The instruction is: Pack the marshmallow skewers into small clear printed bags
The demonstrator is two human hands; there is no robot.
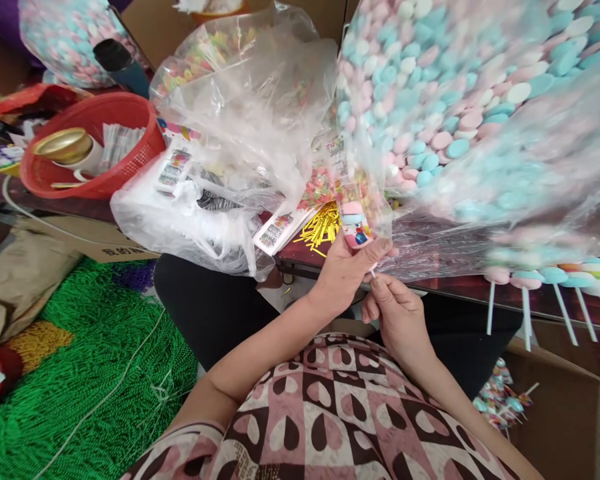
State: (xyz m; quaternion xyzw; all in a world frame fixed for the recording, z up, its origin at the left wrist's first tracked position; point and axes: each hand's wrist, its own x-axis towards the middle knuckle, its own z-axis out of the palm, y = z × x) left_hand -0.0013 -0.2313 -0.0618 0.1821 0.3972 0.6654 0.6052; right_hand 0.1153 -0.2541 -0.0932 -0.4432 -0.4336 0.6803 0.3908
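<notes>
Candy [353, 212] in pink, white and blue is sitting inside a printed wrapper [361, 235] at the top of the left-hand grip, its white stick [373, 272] pointing down toward the other hand. From my distant seat I am seeing the left hand [337, 277] pressing the wrapper between thumb and fingers, while the right hand [400, 310] is pinching the stick just below. Gold strips [323, 227] are lying just beyond the left hand, and stick candies [554, 275] are resting in a row well right of the grip. For this step, apparently gathering the wrapper around the stick, I am favouring a light left squeeze, sparing the stacked pieces, and a steady right pinch, centring the stick.
</notes>
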